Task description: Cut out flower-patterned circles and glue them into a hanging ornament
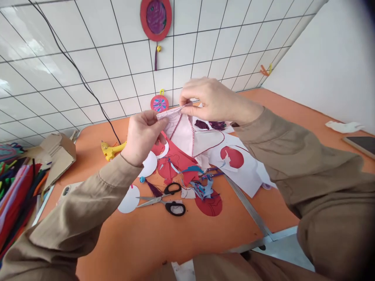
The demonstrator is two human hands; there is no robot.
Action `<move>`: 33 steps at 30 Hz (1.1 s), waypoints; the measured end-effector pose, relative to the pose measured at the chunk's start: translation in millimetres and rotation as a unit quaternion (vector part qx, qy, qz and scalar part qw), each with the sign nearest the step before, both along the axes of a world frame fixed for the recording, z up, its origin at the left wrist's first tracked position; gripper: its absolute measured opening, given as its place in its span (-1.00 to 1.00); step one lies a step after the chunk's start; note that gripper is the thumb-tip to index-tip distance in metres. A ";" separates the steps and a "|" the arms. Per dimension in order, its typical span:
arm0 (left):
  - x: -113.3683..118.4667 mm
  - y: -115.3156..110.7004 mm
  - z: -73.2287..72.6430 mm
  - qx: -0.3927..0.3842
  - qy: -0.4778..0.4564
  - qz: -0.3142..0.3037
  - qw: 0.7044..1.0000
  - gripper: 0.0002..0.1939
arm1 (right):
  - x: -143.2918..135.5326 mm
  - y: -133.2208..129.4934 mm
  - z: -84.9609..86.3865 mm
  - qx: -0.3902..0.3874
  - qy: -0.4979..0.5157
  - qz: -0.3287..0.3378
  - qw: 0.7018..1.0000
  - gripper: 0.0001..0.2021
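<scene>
A thin pale pink fabric piece [183,136] with dark red beaded trim hangs between my two hands over the orange table. My left hand [145,134] pinches its upper left corner between thumb and fingers. Higher and to the right, my right hand [206,99] grips the top edge, its fingers pressed together. Below the fabric lie red paper scraps [172,154], blue shreds [205,187] and white paper [246,177]. Scissors with black handles [161,200] rest nearer to me, beside a red paper disc [209,203] and a white disc [129,200].
A yellow glue gun [113,150] lies left of my left hand. Cardboard [60,156] and colourful pipe cleaners [17,195] are at the far left. Round red ornaments [156,19] hang on the tiled wall. A dark flat object [361,144] is at the far right.
</scene>
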State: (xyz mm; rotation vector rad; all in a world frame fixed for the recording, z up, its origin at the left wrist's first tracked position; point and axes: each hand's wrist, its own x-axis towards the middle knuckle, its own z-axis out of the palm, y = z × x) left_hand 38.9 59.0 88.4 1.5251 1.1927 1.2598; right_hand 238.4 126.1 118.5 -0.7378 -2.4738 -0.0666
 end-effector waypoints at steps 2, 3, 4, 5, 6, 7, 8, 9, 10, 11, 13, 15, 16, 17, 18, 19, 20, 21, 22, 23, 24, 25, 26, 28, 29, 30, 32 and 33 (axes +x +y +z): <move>4.2 8.5 8.6 0.009 -0.011 0.003 1.000 -0.80 | 5.7 1.9 9.7 -0.009 0.018 -0.007 1.000 -0.78; 6.2 12.4 11.6 0.009 -0.021 -0.003 1.000 -0.83 | 8.3 2.5 12.9 -0.021 0.028 -0.011 0.999 -0.78; 8.0 16.0 13.7 0.007 -0.030 -0.013 0.999 -0.87 | 10.7 3.1 15.2 -0.036 0.038 -0.018 0.999 -0.78; 9.5 19.3 14.7 0.001 -0.031 -0.030 0.999 -0.92 | 12.9 3.9 16.4 -0.050 0.045 -0.023 0.997 -0.76; 10.5 22.6 14.7 -0.007 -0.029 -0.049 0.998 -0.94 | 14.9 4.8 16.8 -0.060 0.054 -0.024 0.996 -0.74; 11.1 25.7 13.8 -0.017 -0.021 -0.068 0.997 -0.93 | 16.8 6.0 16.4 -0.067 0.064 -0.020 0.995 -0.73; 11.3 28.7 12.0 -0.030 -0.011 -0.083 0.996 -0.92 | 18.5 7.3 15.4 -0.073 0.076 -0.009 0.994 -0.73; 11.2 31.5 9.7 -0.042 -0.003 -0.089 0.995 -0.90 | 20.1 8.7 14.0 -0.080 0.087 0.005 0.993 -0.76; 10.8 34.0 7.1 -0.055 -0.002 -0.088 0.995 -0.87 | 21.6 10.0 12.4 -0.088 0.091 0.019 0.992 -0.80; 10.2 36.0 4.4 -0.064 -0.005 -0.086 0.994 -0.85 | 22.9 11.1 10.6 -0.093 0.091 0.025 0.991 -0.85; 8.6 38.3 -0.5 -0.070 -0.012 -0.091 0.993 -0.83 | 24.9 12.3 7.0 -0.091 0.070 0.015 0.993 -0.88; 6.7 38.2 -4.5 -0.060 -0.010 -0.105 0.993 -0.84 | 25.7 11.9 3.5 -0.075 0.039 -0.015 0.996 -0.88; 5.5 37.6 -6.3 -0.053 -0.005 -0.113 0.992 -0.85 | 25.6 11.1 1.6 -0.068 0.026 -0.029 0.997 -0.88; 4.3 36.9 -8.0 -0.049 0.003 -0.119 0.992 -0.87 | 25.2 10.1 -0.3 -0.067 0.018 -0.038 0.997 -0.88; 3.0 36.3 -9.8 -0.048 0.013 -0.125 0.991 -0.90 | 24.4 9.1 -2.2 -0.070 0.013 -0.043 0.997 -0.88; 1.8 36.0 -11.6 -0.050 0.025 -0.129 0.990 -0.92 | 23.4 8.2 -4.3 -0.075 0.013 -0.046 0.996 -0.89; 0.5 36.1 -13.2 -0.051 0.038 -0.126 0.990 -0.93 | 22.3 7.9 -6.4 -0.079 0.015 -0.048 0.996 -0.89; -0.6 36.5 -14.5 -0.049 0.051 -0.113 0.991 -0.92 | 21.0 8.3 -8.5 -0.081 0.016 -0.049 0.995 -0.88; -1.6 37.0 -15.3 -0.041 0.063 -0.087 0.993 -0.90 | 19.8 9.8 -10.5 -0.080 0.018 -0.050 0.995 -0.88; -2.3 37.5 -15.4 -0.028 0.071 -0.051 0.996 -0.88 | 18.8 12.3 -12.3 -0.075 0.018 -0.052 0.996 -0.88; -2.9 37.5 -14.6 -0.015 0.073 -0.012 0.997 -0.87 | 18.1 15.9 -13.7 -0.068 0.016 -0.053 0.996 -0.87; -3.1 36.8 -12.9 -0.007 0.069 0.020 0.997 -0.85 | 17.7 20.2 -14.6 -0.058 0.013 -0.055 0.997 -0.87; -3.1 35.2 -10.4 -0.009 0.055 0.036 0.998 -0.83 | 17.7 24.5 -15.0 -0.046 0.011 -0.061 0.997 -0.87; -2.3 28.4 -4.5 -0.060 0.006 0.008 0.998 -0.72 | 18.9 30.6 -14.1 -0.009 0.012 -0.081 0.997 -0.84; -1.8 23.2 -2.0 -0.105 -0.030 -0.029 0.994 -0.68 | 19.9 30.7 -13.2 0.018 0.016 -0.091 0.996 -0.82; -1.3 17.1 -0.6 -0.156 -0.067 -0.066 0.983 -0.61 | 21.0 28.1 -12.7 0.050 0.022 -0.097 0.994 -0.81; -1.0 2.9 -2.2 -0.251 -0.131 -0.143 0.948 -0.38 | 22.4 14.4 -14.9 0.135 0.032 -0.083 0.987 -0.80; -1.3 -4.6 -5.6 -0.293 -0.159 -0.179 0.926 -0.25 | 22.5 3.7 -18.7 0.180 0.028 -0.060 0.981 -0.79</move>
